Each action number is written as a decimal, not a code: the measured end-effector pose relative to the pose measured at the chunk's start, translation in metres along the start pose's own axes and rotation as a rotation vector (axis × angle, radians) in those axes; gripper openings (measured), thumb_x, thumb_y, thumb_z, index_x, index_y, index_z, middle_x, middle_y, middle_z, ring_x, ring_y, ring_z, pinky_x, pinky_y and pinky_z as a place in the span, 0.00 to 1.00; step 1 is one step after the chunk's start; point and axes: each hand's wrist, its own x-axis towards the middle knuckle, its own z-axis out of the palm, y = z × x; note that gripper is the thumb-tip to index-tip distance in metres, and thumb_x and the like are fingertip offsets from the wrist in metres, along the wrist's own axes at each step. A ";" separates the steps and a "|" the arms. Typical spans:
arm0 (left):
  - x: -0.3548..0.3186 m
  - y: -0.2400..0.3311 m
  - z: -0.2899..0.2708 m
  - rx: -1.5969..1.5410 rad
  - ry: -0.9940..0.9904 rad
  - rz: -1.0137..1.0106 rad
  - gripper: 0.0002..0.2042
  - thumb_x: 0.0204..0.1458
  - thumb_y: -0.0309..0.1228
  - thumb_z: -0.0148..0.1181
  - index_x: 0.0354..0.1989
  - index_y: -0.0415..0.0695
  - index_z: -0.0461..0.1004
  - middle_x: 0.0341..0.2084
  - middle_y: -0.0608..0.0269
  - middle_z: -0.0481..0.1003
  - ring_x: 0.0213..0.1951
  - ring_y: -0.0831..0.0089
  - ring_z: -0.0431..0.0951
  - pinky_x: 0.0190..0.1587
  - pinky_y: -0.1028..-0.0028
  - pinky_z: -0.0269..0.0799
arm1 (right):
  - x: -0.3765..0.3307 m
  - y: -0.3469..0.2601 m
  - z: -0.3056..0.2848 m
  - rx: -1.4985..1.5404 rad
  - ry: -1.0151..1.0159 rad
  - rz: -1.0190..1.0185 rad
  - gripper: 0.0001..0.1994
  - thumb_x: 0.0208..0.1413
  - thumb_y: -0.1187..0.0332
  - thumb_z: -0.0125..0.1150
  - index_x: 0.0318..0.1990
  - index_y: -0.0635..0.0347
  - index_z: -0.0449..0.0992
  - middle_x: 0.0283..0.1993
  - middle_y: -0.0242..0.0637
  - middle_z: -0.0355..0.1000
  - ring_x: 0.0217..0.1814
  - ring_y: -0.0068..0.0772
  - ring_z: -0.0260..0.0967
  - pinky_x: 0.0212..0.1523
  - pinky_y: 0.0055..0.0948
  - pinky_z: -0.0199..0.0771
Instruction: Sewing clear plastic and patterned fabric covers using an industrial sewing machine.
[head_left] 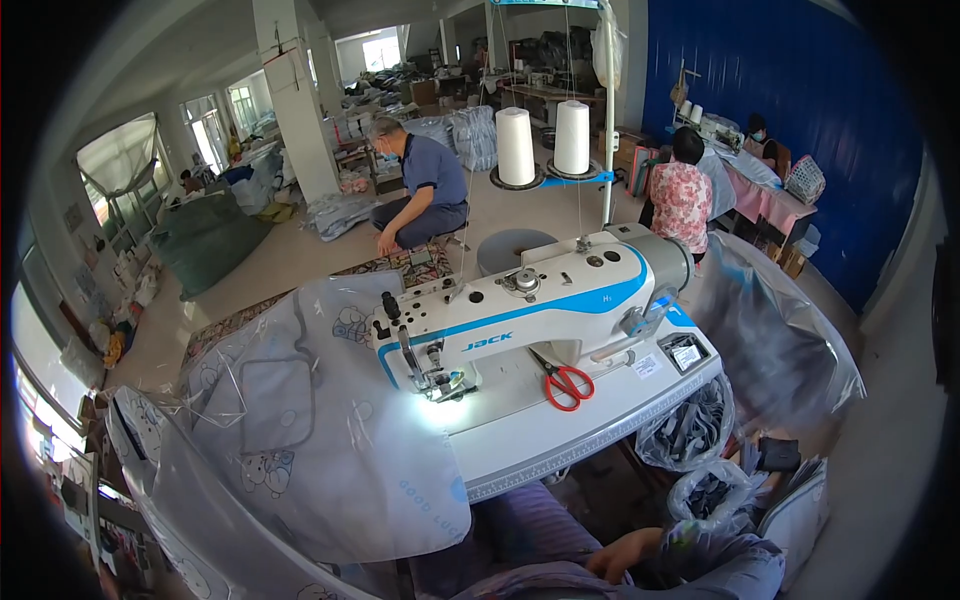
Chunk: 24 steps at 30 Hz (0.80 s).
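My right hand (626, 552) is low in the picture, close to my lap, its forearm in a light purple sleeve. Its fingers curl together; whatever they may hold is hidden. My left hand is out of view. In front of me stands a white and blue sewing machine (540, 305), its lamp lit over the needle area. A pale translucent sheet (340, 440) with printed bears and grey piping spreads from under the presser foot to the left and over the table edge. Red-handled scissors (568, 385) lie on the machine bed.
Two white thread cones (515, 147) stand behind the machine. Bags of dark strips (690, 425) hang at the right, below the table. Clear plastic sheeting (780, 330) drapes beyond it. A person (430, 185) crouches on the floor ahead; another person (680, 195) sits far right.
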 end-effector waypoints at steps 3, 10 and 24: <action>-0.004 0.009 -0.001 -0.004 -0.027 0.034 0.11 0.65 0.34 0.62 0.51 0.43 0.79 0.45 0.55 0.78 0.45 0.58 0.78 0.49 0.63 0.72 | -0.013 -0.039 -0.010 -0.368 0.018 0.054 0.21 0.61 0.65 0.70 0.57 0.68 0.76 0.48 0.34 0.80 0.48 0.23 0.74 0.48 0.29 0.76; -0.001 0.062 0.002 0.013 -0.684 0.924 0.15 0.66 0.39 0.64 0.53 0.41 0.78 0.47 0.51 0.76 0.50 0.48 0.76 0.54 0.52 0.68 | -0.066 -0.183 0.060 -0.678 0.045 -0.681 0.18 0.63 0.63 0.72 0.53 0.65 0.77 0.44 0.36 0.77 0.41 0.22 0.73 0.37 0.26 0.74; -0.017 0.128 0.048 0.117 -0.878 1.253 0.15 0.68 0.39 0.59 0.47 0.39 0.83 0.45 0.44 0.80 0.45 0.43 0.79 0.47 0.48 0.73 | -0.034 -0.258 0.137 -1.001 -0.460 -0.907 0.13 0.70 0.61 0.62 0.49 0.62 0.79 0.45 0.46 0.76 0.42 0.49 0.77 0.38 0.38 0.78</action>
